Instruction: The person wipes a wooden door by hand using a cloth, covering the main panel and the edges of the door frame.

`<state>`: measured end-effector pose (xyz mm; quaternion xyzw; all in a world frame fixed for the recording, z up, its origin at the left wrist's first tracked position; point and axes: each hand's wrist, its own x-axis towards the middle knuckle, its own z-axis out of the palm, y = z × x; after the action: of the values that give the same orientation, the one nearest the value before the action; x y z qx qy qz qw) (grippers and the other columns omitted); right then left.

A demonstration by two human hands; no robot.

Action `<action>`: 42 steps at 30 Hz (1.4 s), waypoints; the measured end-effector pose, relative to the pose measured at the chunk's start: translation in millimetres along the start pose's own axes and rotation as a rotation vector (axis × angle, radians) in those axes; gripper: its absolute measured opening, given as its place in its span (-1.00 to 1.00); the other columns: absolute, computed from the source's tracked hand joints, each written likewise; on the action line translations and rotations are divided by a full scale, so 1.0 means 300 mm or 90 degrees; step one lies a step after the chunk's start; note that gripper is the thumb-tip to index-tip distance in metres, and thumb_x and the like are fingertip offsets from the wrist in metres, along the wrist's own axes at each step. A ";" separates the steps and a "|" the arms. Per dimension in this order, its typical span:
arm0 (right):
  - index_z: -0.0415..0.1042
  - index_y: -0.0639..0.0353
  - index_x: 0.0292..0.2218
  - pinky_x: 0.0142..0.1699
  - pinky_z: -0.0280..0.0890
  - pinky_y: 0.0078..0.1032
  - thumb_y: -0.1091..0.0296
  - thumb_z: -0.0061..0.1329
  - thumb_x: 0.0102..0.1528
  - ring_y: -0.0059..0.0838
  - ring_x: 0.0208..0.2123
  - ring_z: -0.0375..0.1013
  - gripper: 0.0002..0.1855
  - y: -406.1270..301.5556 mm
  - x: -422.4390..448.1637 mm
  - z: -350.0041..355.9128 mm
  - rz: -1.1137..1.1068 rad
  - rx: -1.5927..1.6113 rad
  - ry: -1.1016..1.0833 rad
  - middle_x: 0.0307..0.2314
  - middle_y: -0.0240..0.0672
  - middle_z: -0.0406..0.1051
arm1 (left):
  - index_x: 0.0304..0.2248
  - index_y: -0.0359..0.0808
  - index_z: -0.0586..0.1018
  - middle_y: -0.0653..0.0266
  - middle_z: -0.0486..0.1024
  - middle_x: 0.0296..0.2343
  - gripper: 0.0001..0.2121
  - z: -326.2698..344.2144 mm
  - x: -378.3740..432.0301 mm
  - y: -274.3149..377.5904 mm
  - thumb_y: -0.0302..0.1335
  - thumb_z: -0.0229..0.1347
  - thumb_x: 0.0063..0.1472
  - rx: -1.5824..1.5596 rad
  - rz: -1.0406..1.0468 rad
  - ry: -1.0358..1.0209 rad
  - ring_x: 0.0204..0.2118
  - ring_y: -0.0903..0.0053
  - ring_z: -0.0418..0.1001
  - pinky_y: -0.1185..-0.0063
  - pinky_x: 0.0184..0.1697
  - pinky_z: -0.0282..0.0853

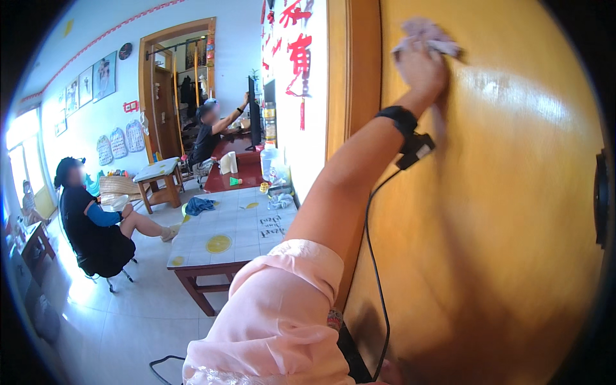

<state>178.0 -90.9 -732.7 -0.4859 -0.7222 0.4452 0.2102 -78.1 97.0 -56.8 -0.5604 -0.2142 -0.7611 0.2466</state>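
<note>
My left hand (pixel 422 70) is raised high and presses a crumpled pale purple cloth (pixel 426 33) against a glossy yellow-brown wooden door (pixel 481 192), near its upper left part. The fingers lie over the cloth. A black strap (pixel 399 120) with a small black device goes round the wrist, and a black cable hangs from it along the door. The arm comes out of a pink sleeve. At the bottom edge shows a small, blurred, skin-coloured patch, perhaps my right hand (pixel 392 373); its fingers cannot be made out.
The wooden door frame (pixel 353 62) stands beside the arm. A black handle (pixel 601 199) is at the door's far right. Left stands a table with a patterned cover (pixel 231 226) and cloths. One person (pixel 91 216) sits on a stool; another (pixel 207 134) reaches to a screen (pixel 254 113).
</note>
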 end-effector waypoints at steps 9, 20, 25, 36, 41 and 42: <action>0.25 0.21 -0.16 -0.11 0.17 -0.55 0.23 -0.18 0.03 -0.45 -0.27 0.30 -0.65 -0.064 -0.012 0.087 0.025 -0.005 -0.006 -0.31 -0.25 0.32 | -0.39 -0.19 0.49 0.00 0.30 -0.30 -0.66 0.072 -0.221 0.568 -0.43 0.01 -0.32 -0.147 0.394 0.018 -0.27 0.09 0.18 0.15 -0.13 -0.03; 0.21 0.18 -0.12 -0.09 0.15 -0.54 0.23 -0.20 0.05 -0.43 -0.23 0.27 -0.63 -0.086 -0.162 0.102 0.013 -0.002 0.068 -0.26 -0.24 0.29 | -0.23 -0.11 0.42 0.00 0.19 -0.13 -0.60 -0.278 -0.510 0.296 -0.33 0.01 -0.19 -0.032 0.469 -0.296 -0.09 0.05 0.15 0.02 -0.18 -0.05; 0.19 0.17 -0.10 -0.08 0.14 -0.54 0.23 -0.21 0.05 -0.41 -0.21 0.26 -0.62 -0.079 -0.246 0.065 0.024 0.002 0.104 -0.24 -0.24 0.27 | -0.18 -0.26 0.34 -0.15 0.09 -0.10 -0.53 -0.006 -0.228 0.484 -0.42 0.00 -0.22 0.162 0.079 -0.005 -0.22 -0.06 0.15 0.20 -0.13 0.03; 0.16 0.15 -0.07 -0.05 0.12 -0.54 0.22 -0.23 0.06 -0.39 -0.17 0.24 -0.60 -0.043 -0.381 0.026 0.029 0.019 0.161 -0.19 -0.23 0.24 | -0.17 -0.08 0.37 0.12 0.16 -0.09 -0.54 -0.221 -1.061 0.518 -0.26 0.02 -0.17 -0.179 0.479 -0.552 -0.13 0.05 0.15 -0.04 -0.02 -0.24; 0.14 0.14 -0.05 -0.04 0.11 -0.53 0.22 -0.23 0.07 -0.38 -0.15 0.23 -0.59 -0.057 -0.427 0.042 0.013 0.034 0.165 -0.17 -0.22 0.22 | -0.26 -0.26 0.42 -0.10 0.13 -0.12 -0.61 -0.097 -0.532 0.671 -0.43 -0.02 -0.20 -0.051 0.241 -0.156 -0.17 0.00 0.15 0.00 -0.06 -0.14; 0.14 0.13 -0.05 -0.04 0.11 -0.53 0.22 -0.24 0.07 -0.37 -0.15 0.22 -0.58 -0.061 -0.436 0.045 0.011 0.040 0.172 -0.17 -0.22 0.22 | -0.28 -0.28 0.42 -0.12 0.14 -0.14 -0.63 -0.035 -0.488 0.725 -0.43 -0.02 -0.20 -0.060 0.215 -0.131 -0.17 -0.01 0.14 0.00 -0.07 -0.14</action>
<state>216.1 -215.4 -707.4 -0.5408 -0.6690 0.3996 0.3167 84.6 -60.7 -189.4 -0.6740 -0.1052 -0.6568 0.3213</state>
